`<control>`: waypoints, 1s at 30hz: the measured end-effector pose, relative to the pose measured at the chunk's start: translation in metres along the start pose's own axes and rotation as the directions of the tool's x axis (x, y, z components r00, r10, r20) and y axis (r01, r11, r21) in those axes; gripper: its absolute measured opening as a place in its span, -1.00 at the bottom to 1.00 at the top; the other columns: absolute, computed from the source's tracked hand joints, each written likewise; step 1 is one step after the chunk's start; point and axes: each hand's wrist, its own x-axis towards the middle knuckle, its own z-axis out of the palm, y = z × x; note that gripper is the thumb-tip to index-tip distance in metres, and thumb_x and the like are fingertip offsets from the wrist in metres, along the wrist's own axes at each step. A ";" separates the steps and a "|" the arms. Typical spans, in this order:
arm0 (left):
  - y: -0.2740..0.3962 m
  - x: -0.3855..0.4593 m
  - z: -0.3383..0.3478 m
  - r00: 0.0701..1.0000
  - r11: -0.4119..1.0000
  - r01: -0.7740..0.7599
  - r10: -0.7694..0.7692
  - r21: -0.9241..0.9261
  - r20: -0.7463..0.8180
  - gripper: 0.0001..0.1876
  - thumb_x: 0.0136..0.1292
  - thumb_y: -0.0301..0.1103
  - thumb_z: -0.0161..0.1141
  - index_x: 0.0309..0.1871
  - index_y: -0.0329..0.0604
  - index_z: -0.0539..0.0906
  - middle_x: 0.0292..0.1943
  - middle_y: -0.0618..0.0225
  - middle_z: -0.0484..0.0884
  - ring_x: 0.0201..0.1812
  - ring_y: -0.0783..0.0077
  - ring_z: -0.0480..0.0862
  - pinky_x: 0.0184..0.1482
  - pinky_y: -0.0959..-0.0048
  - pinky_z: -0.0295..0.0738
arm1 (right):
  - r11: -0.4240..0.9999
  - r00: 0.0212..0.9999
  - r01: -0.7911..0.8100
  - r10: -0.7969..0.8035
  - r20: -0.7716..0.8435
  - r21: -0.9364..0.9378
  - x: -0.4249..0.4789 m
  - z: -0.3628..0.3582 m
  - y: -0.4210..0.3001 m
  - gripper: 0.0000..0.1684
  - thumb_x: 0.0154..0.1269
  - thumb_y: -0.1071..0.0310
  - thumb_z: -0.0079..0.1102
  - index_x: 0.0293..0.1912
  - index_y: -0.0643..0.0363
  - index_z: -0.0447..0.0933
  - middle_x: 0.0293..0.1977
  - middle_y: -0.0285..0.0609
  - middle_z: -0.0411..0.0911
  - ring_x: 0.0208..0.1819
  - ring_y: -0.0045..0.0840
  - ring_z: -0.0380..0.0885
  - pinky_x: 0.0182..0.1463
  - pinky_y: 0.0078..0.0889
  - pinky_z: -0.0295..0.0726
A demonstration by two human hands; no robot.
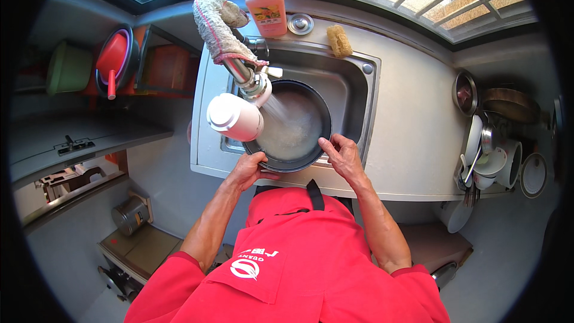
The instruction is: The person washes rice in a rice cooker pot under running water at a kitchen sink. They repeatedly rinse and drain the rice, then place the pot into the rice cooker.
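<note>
My left hand [250, 170] grips the near left rim of a dark round pan [323, 114], its thumb over the edge. My right hand [343, 154] holds the pan's right rim between thumb and fingers. The pan is over the near left part of a stainless-steel sink [345, 72]. Water runs from a faucet [242, 72] with a white filter attachment [235, 116] into cloudy water [287, 134] inside the pan; what lies at the bottom cannot be told. A cloth [207, 22] is wrapped over the faucet's neck.
Behind the sink stand a pink pump bottle [268, 13], a metal sink strainer [300, 24] and a loofah sponge [339, 41]. Bowls [491, 163] and other dishes are stacked at the counter's right end. A red dipper [112, 58] lies in a basin at left.
</note>
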 end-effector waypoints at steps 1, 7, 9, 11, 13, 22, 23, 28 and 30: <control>0.000 0.000 0.000 1.000 1.000 0.005 -0.005 -0.003 -0.002 -0.56 0.39 -0.52 -0.05 0.31 -0.49 0.46 0.09 -0.05 0.72 -0.04 -0.08 0.81 -0.05 -0.08 0.83 | 1.000 1.000 0.002 -0.002 -0.010 0.009 0.002 -0.001 -0.001 -0.44 0.47 -0.04 0.33 -0.38 0.33 0.59 -0.61 -0.14 0.52 -0.54 -0.49 0.44 -0.39 -0.27 0.46; -0.001 -0.001 0.002 1.000 1.000 -0.008 0.008 0.002 0.003 -0.57 0.39 -0.52 -0.05 0.30 -0.46 0.46 0.09 -0.02 0.71 0.00 -0.03 0.80 -0.03 -0.09 0.84 | 1.000 0.999 0.013 -0.012 -0.041 0.021 0.003 -0.002 -0.007 -0.46 0.48 -0.02 0.32 -0.35 0.33 0.57 -0.58 -0.15 0.52 -0.51 -0.49 0.44 -0.35 -0.27 0.47; 0.000 -0.001 0.002 1.000 1.000 -0.005 0.005 -0.010 -0.007 -0.64 0.40 -0.53 -0.03 0.19 -0.53 0.53 0.07 -0.01 0.72 0.03 0.00 0.79 0.07 -0.21 0.78 | 1.000 0.999 -0.011 0.011 -0.037 0.008 0.001 -0.001 -0.006 -0.47 0.49 -0.02 0.32 -0.33 0.33 0.57 -0.57 -0.14 0.53 -0.50 -0.48 0.46 -0.34 -0.28 0.48; 0.000 -0.001 0.002 1.000 1.000 -0.007 0.007 -0.015 -0.009 -0.66 0.40 -0.54 -0.01 0.14 -0.57 0.57 0.06 0.00 0.72 0.05 0.00 0.79 0.12 -0.27 0.75 | 1.000 1.000 0.020 -0.020 -0.022 0.008 0.001 0.000 0.000 -0.49 0.52 0.02 0.31 -0.34 0.31 0.54 -0.57 -0.25 0.49 -0.52 -0.61 0.46 -0.42 -0.40 0.51; 0.000 0.000 0.003 1.000 1.000 -0.017 0.017 -0.014 -0.003 -0.66 0.40 -0.53 -0.01 0.16 -0.57 0.56 0.07 0.00 0.72 0.05 -0.02 0.79 0.12 -0.27 0.75 | 1.000 0.999 0.030 -0.030 -0.034 0.004 0.001 0.000 -0.001 -0.53 0.51 0.05 0.33 -0.32 0.30 0.54 -0.54 -0.23 0.51 -0.51 -0.59 0.50 -0.41 -0.41 0.53; -0.002 -0.002 0.002 1.000 1.000 0.005 -0.005 -0.011 -0.027 -0.68 0.42 -0.51 0.00 0.12 -0.58 0.55 0.05 -0.02 0.72 -0.01 -0.09 0.81 0.02 -0.26 0.78 | 0.931 0.903 0.293 -0.344 -0.258 -0.216 0.048 -0.012 -0.063 -0.82 0.36 0.36 0.32 -0.10 0.23 0.67 -0.13 -0.06 0.67 -0.11 -0.22 0.69 0.02 -0.21 0.63; -0.001 -0.001 0.001 1.000 1.000 0.006 -0.006 -0.005 -0.022 -0.68 0.42 -0.51 0.00 0.12 -0.57 0.55 0.05 -0.01 0.72 -0.01 -0.08 0.81 0.02 -0.26 0.79 | 0.894 0.872 0.360 -0.424 -0.245 -0.267 0.062 -0.011 -0.073 -0.81 0.36 0.36 0.30 -0.08 0.23 0.67 -0.12 -0.05 0.68 -0.07 -0.19 0.67 0.06 -0.19 0.62; -0.006 0.003 -0.002 0.999 1.000 -0.023 0.023 -0.014 -0.035 -0.67 0.42 -0.51 -0.02 0.16 -0.49 0.55 0.04 0.03 0.72 -0.01 -0.06 0.81 -0.04 -0.19 0.82 | 0.778 0.822 0.517 -0.568 -0.045 -0.357 0.128 0.012 -0.113 -0.62 0.38 0.33 0.19 0.13 0.25 0.62 0.06 0.03 0.64 0.14 -0.06 0.59 0.30 -0.06 0.55; -0.007 0.004 -0.003 0.999 1.000 -0.014 0.013 -0.017 -0.035 -0.63 0.40 -0.51 -0.02 0.24 -0.40 0.52 0.04 0.09 0.71 -0.01 -0.03 0.80 -0.08 -0.14 0.84 | 0.787 0.841 0.520 -0.539 0.039 -0.331 0.156 0.026 -0.123 -0.56 0.38 0.31 0.15 0.20 0.26 0.59 0.13 0.07 0.61 0.20 -0.04 0.56 0.36 -0.05 0.51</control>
